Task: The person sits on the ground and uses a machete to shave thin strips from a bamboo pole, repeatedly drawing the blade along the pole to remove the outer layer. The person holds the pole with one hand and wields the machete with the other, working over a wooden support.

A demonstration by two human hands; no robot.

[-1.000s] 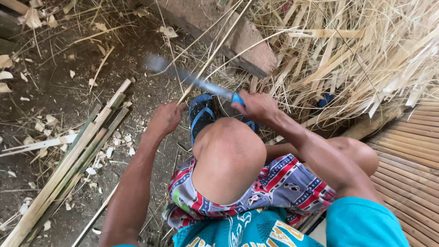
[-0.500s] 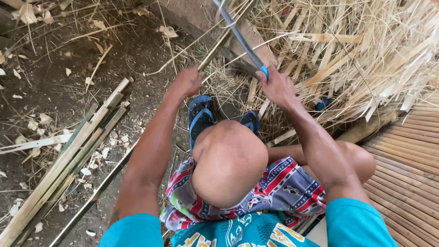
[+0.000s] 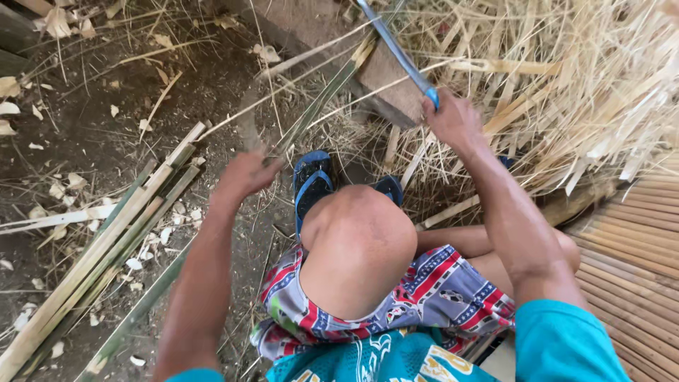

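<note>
While the right hand (image 3: 453,120) is raised above the knee, its grip is wrapped tight around the blue handle of a long knife (image 3: 396,49), whose blade slants up and to the left until it leaves the top of the frame. Lower and to the left, the left hand (image 3: 244,173) has its grip pinched around a thin green bamboo strip (image 3: 329,92); the strip runs from that hand up and to the right, toward the blade, passing over a flat stone (image 3: 332,42) on the ground. Whether the blade touches the strip cannot be told. Between the two forearms rises a bent bare knee (image 3: 357,240), with patterned shorts (image 3: 424,290) below it and a blue sandal (image 3: 311,184) on the foot just past it. A bundle of split bamboo lengths (image 3: 106,247) lies diagonally on the dirt floor (image 3: 106,141) at the left, pale chips scattered about it. Behind the right hand sits a large heap of dry shavings (image 3: 580,78). At the right edge is a slatted bamboo platform (image 3: 636,247), beside the right arm.
</note>
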